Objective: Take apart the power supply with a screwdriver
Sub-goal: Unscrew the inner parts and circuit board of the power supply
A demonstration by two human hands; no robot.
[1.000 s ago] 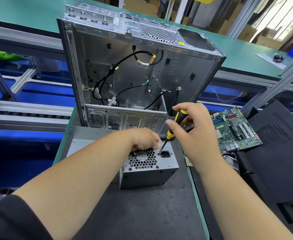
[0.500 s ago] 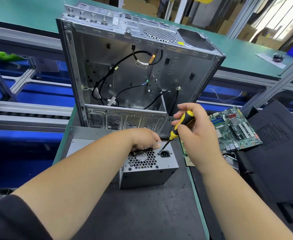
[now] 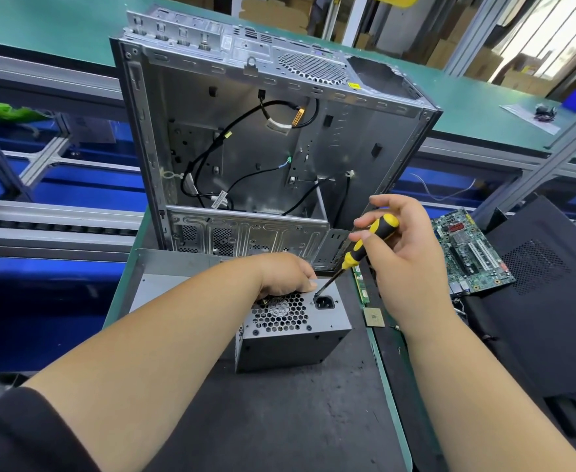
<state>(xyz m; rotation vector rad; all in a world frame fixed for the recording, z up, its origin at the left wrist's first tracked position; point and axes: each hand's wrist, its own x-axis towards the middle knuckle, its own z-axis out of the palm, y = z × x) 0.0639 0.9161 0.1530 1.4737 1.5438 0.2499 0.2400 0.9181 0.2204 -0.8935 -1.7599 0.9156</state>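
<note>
From the head camera, the person is working a screw out of the power supply (image 3: 293, 330), which is standing on the dark mat (image 3: 279, 420) in front of the opened computer case (image 3: 262, 137). The left hand (image 3: 284, 275) is lying over the unit's far top edge, its fingers pressed together and curled down onto the metal, just beside the screwdriver tip. The right hand (image 3: 402, 253) is pinching the yellow-and-black handle of the screwdriver (image 3: 358, 253) between thumb and fingertips, the remaining fingers fanning loosely above it. The shaft is slanting down and away from those fingertips to a point just above the black power socket (image 3: 324, 302); the screw itself is too small to make out.

To do this well, the tool probably wants standing closer to square with the face, with steady downward pressure while the fingertips are twirling, or the tip is likely to cam out. The bracing hand should be holding firm so the box is not skidding.
</note>
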